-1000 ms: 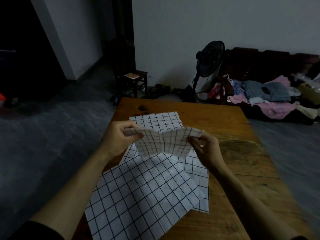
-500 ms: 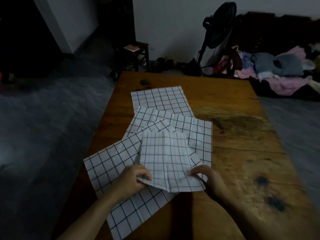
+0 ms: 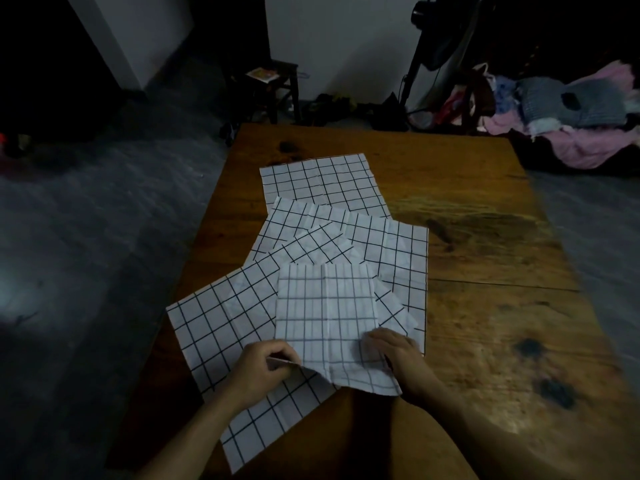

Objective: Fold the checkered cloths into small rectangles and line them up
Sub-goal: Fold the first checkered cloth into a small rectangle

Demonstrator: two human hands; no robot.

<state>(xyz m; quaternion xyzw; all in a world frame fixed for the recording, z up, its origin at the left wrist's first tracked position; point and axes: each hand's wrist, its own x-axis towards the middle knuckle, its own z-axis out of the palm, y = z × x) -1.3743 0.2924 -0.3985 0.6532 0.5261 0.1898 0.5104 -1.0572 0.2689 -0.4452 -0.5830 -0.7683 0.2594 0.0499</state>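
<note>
Dim room, wooden table (image 3: 485,237), and the left hand (image 3: 263,368) pinches the near-left corner of the top checkered cloth (image 3: 325,313) while the right hand (image 3: 398,355) grips the near-right edge, so I'd say match corners squarely before creasing.

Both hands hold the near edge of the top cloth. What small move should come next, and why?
Probably lift that near edge and fold it away to the far edge. The left hand and right hand already pinch its near corners, and the top cloth lies otherwise flat, still larger than a small rectangle.
</note>
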